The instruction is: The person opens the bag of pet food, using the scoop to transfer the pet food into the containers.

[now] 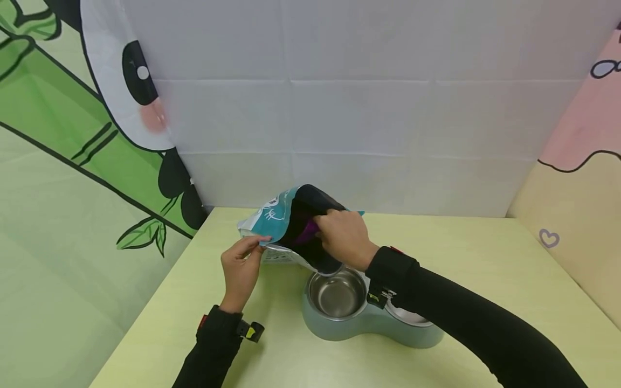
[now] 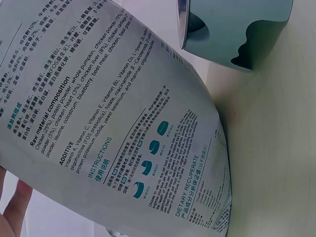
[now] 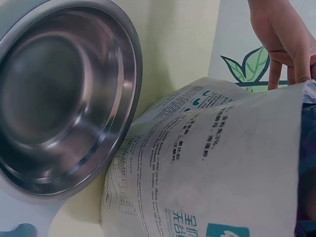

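A white and teal pet food bag (image 1: pixel 271 218) leans with its dark mouth open toward me. My left hand (image 1: pixel 241 269) pinches the near left edge of that mouth between thumb and fingers. Inside the opening, my right hand (image 1: pixel 345 237) grips a purple scoop (image 1: pixel 306 230), most of which the hand and the bag hide. Printed feeding text covers the bag's side (image 2: pixel 123 123) in the left wrist view. Just in front of the bag, a bare steel bowl (image 3: pixel 44 94) fills the left of the right wrist view.
The steel bowl sits in a grey-green double feeder (image 1: pixel 339 330) on the pale yellow table (image 1: pixel 485 258). A second steel bowl (image 1: pixel 409 317) lies partly under my right forearm. Behind the table hangs a white sheet (image 1: pixel 359 118), with a panda-print cloth (image 1: pixel 53 242) at the left.
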Motion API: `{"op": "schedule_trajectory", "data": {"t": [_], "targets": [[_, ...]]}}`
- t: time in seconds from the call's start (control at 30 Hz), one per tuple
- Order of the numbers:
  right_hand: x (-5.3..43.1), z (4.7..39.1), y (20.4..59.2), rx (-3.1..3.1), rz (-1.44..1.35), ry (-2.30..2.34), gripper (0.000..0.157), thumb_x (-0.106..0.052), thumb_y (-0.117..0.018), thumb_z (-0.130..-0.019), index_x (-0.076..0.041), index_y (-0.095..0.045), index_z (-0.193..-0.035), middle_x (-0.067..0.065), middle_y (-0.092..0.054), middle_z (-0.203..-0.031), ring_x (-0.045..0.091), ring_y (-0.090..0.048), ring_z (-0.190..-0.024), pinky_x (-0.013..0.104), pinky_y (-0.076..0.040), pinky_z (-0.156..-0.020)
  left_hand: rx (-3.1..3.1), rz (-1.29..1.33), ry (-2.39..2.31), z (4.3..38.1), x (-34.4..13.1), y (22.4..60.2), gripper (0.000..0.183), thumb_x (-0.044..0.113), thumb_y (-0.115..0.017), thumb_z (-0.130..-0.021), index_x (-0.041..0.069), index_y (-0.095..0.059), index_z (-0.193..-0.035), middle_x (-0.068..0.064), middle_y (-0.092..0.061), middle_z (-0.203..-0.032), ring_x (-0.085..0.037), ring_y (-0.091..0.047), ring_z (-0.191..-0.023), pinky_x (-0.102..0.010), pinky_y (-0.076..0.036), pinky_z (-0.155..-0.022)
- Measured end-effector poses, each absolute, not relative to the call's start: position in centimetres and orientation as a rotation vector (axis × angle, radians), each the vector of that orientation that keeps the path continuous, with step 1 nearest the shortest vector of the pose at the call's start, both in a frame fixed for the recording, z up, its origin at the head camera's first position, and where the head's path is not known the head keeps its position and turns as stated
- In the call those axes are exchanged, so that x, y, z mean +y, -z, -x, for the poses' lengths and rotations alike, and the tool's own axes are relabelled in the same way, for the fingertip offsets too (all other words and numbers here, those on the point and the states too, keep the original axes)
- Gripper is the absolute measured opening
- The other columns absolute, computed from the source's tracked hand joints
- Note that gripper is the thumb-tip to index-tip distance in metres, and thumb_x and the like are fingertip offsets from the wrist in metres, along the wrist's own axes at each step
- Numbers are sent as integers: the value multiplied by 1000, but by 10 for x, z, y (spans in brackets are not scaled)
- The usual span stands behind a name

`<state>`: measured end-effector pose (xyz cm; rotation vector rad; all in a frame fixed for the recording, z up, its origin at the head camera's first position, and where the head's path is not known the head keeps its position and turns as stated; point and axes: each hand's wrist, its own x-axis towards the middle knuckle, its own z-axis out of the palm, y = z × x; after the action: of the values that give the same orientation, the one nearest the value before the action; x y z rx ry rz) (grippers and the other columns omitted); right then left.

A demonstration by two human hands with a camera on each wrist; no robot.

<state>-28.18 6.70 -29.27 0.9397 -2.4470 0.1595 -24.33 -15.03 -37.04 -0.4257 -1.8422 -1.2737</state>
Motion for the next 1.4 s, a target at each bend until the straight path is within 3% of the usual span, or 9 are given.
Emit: {"op": "schedule_trajectory", "data": {"t": [0.5, 0.77, 1.07, 1.4], "targets": [[67, 265, 292, -2444, -884, -157, 14, -23, -66, -80, -17, -55, -74, -2, -52, -63, 14, -45, -54, 29, -36, -38, -1836, 475, 1250, 223, -150, 354, 17, -10, -57, -79, 1, -66, -89, -13, -66, -84, -17, -62, -81, -18, -48, -77], [65, 254, 284, -2463, -858, -180, 12, -23, -66, -80, -17, -57, -76, -2, -54, -66, 16, -49, -59, 29, -35, -39, -1827, 485, 1248, 216, -153, 346, 16, -10, -58, -80, 0, -66, -89, -14, -66, -84, -23, -62, -80, -18, -47, -77], [64, 239, 282, -2463, -841, -125, 10, -24, -66, -80, -18, -59, -79, -1, -53, -66, 16, -48, -59, 28, -33, -39, -1831, 491, 1257, 212, -161, 350, 16, -11, -57, -79, -1, -66, -88, -13, -65, -83, -13, -61, -80, -19, -48, -76], [64, 223, 281, -2453, -829, -147, 8, -21, -67, -80, -18, -61, -84, -3, -52, -65, 15, -47, -60, 27, -32, -40, -1833, 507, 1281, 206, -170, 351, 19, -11, -57, -79, 2, -66, -89, -11, -66, -84, -14, -61, -81, -19, -48, -77]]}}
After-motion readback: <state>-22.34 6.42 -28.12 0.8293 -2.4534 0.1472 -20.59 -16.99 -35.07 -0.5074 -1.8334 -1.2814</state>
